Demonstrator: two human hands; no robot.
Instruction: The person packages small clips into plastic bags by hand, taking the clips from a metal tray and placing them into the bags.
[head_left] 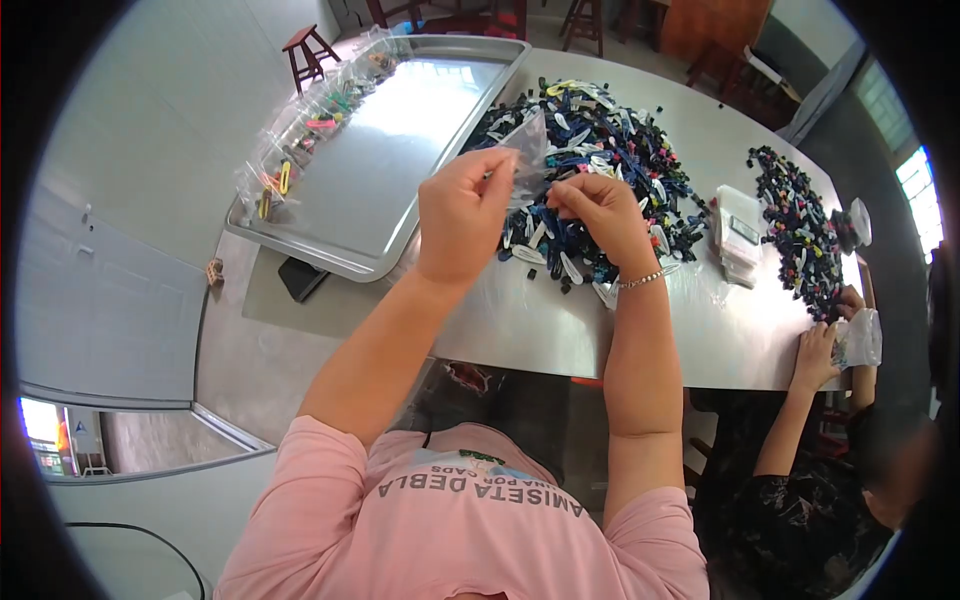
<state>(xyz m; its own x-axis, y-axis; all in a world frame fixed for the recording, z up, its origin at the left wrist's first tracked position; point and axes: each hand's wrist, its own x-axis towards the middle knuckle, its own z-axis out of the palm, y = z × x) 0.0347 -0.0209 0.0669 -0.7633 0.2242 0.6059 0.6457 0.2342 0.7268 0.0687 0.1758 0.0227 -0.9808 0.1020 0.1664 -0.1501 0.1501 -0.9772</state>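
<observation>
My left hand (pixel 465 215) is closed, with a small clear plastic bag (pixel 532 145) pinched between thumb and fingers. To its right, my right hand (pixel 605 212) has thumb and fingertips pressed together close to the bag's lower edge. Whatever it pinches is too small to make out. Both hands are over the near side of a big pile of hair clips (pixel 570 135), mostly dark blue, black and white with a few yellow, pink and red pieces.
A large metal tray (pixel 385 150) with filled clear bags (pixel 285 165) along its left side lies on the table (pixel 530 330). To the right are a stack of clear bags (pixel 738 235) and a second pile of small pieces (pixel 795 225). A co-worker's hands (pixel 818 355) hold a clear bag (pixel 862 338).
</observation>
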